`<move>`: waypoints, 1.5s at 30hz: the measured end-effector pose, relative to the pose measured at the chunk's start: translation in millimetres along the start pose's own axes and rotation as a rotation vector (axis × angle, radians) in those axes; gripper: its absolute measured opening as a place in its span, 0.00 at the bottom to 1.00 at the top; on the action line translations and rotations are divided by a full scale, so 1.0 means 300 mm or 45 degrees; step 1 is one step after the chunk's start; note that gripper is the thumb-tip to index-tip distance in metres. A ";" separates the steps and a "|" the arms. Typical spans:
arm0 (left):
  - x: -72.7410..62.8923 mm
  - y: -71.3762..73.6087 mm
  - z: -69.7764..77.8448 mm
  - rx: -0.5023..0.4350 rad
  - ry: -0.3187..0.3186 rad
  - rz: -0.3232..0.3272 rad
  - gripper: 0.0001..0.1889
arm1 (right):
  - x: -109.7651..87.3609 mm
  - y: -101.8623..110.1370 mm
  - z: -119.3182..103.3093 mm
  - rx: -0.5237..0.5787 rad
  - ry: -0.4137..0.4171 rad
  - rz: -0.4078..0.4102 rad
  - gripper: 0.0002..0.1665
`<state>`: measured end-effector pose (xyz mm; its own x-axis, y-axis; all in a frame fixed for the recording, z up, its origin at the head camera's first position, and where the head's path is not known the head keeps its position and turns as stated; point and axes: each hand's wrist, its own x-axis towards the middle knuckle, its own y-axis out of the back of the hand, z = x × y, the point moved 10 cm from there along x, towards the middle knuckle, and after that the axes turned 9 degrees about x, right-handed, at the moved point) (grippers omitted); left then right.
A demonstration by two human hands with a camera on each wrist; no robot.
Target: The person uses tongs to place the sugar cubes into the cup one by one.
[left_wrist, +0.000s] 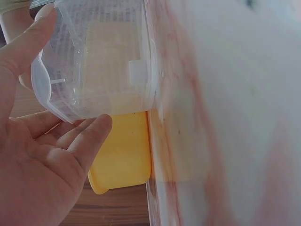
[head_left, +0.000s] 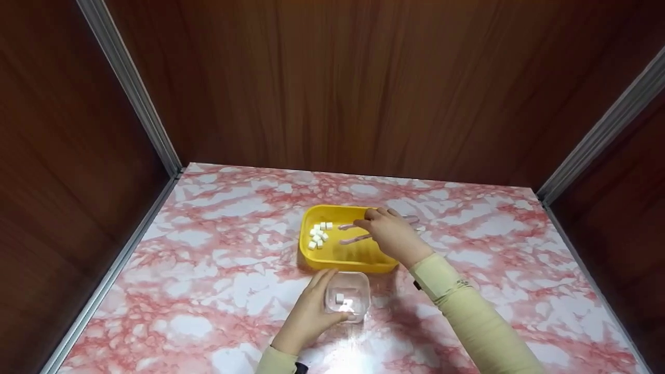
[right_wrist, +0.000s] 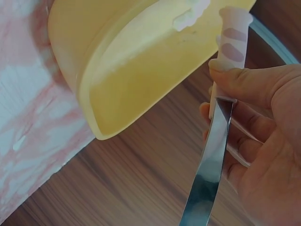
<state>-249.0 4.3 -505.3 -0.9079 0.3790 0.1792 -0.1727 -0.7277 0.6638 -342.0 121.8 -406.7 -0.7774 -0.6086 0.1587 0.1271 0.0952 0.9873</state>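
- over the right half of the yellow bin [head_left: 358,268], the right hand [head_left: 392,234] grips the tongs [head_left: 356,239] between thumb and fingers.
- tongs: pink ends with darker patches, metal band behind; the two tips stand apart, directed toward the left end of the bin. contact between the tips and the bin floor cannot be determined.
- yellow bin: rectangular, rounded corners, upright on the marbled red-and-white tabletop [head_left: 208,296].
- white cubes [head_left: 317,237]: grouped at the left end of the bin, apart from the tong tips; several touch one another.
- left hand [head_left: 309,314]: grasps the clear container [head_left: 359,285], thumb at the near side, fingers along the left and far side.
- clear container: upright on the tabletop, just beside the near wall of the bin; one single cube [head_left: 340,298] lies on its floor.
- sleeves [head_left: 483,317]: pale yellow-green, on both arms.
- surround: dark wood-grain panels [head_left: 332,93] behind and at both sides, with grey metal strips [head_left: 135,83] at the corners.
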 end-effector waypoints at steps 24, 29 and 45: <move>0.007 0.006 -0.003 -0.034 0.010 0.016 0.51 | 0.062 -0.044 -0.018 0.005 0.025 0.005 0.27; 0.005 0.006 -0.008 -0.035 0.032 0.015 0.52 | 0.073 -0.043 -0.023 0.003 0.041 0.022 0.26; 0.002 0.002 -0.004 -0.023 0.008 0.031 0.53 | 0.096 -0.103 -0.010 0.024 -0.028 -0.080 0.25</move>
<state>-250.2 3.3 -505.6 -0.9144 0.3574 0.1902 -0.1574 -0.7466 0.6464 -366.4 98.9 -432.5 -0.7971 -0.5961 0.0961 0.0659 0.0723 0.9952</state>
